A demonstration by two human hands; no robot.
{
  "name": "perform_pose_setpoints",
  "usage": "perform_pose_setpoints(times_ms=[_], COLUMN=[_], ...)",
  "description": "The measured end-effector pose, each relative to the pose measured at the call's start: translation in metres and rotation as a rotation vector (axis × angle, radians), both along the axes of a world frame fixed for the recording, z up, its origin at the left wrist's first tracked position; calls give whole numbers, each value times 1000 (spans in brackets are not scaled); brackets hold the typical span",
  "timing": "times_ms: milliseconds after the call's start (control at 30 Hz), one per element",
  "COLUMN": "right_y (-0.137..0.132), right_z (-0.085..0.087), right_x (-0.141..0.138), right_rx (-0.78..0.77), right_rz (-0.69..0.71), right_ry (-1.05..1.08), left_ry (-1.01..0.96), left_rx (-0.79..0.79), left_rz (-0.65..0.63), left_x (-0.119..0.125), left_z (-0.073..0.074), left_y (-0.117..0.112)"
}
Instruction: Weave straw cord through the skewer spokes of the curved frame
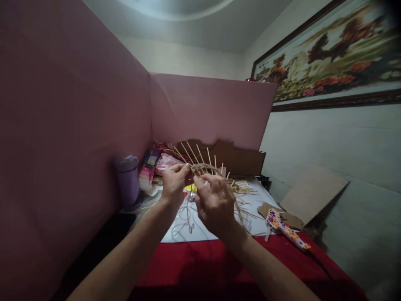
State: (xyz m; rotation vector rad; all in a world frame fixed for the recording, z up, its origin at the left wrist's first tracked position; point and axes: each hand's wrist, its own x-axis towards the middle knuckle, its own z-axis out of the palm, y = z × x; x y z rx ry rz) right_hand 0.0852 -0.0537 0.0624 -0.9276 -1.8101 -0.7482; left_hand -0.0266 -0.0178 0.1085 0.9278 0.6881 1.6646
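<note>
Raised above the table is a curved piece of twine-wrapped work, with several thin wooden sticks fanning out from it. My left hand pinches its left end between thumb and fingers. Close in front of it, my right hand is curled, thumb and forefinger together at the twine; its fingers cover part of the work. Loose twine hangs below the hands and loops over a white sheet. A small yellow item shows between the hands.
On the left stands a purple tumbler, beside pink packages. More sticks lie on the sheet. A flower-patterned glue gun rests on the red cloth at right. Torn cardboard leans behind; pink panels rise left and back.
</note>
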Motion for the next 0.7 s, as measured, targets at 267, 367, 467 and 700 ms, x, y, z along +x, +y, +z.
perform_pose_setpoints(times_ms=[267, 367, 467, 700], right_y=[-10, 6, 21, -20], right_z=[-26, -20, -13, -2], right_x=[-11, -16, -18, 29], right_rx=[-287, -405, -799, -1155], right_rz=[106, 138, 368, 940], right_ry=[296, 408, 566, 690], left_ry=[33, 21, 1, 149], left_rx=[113, 162, 221, 303], left_rz=[122, 157, 201, 329], left_x=[8, 10, 7, -13], left_z=[49, 62, 74, 106], left_y=[5, 7, 13, 19])
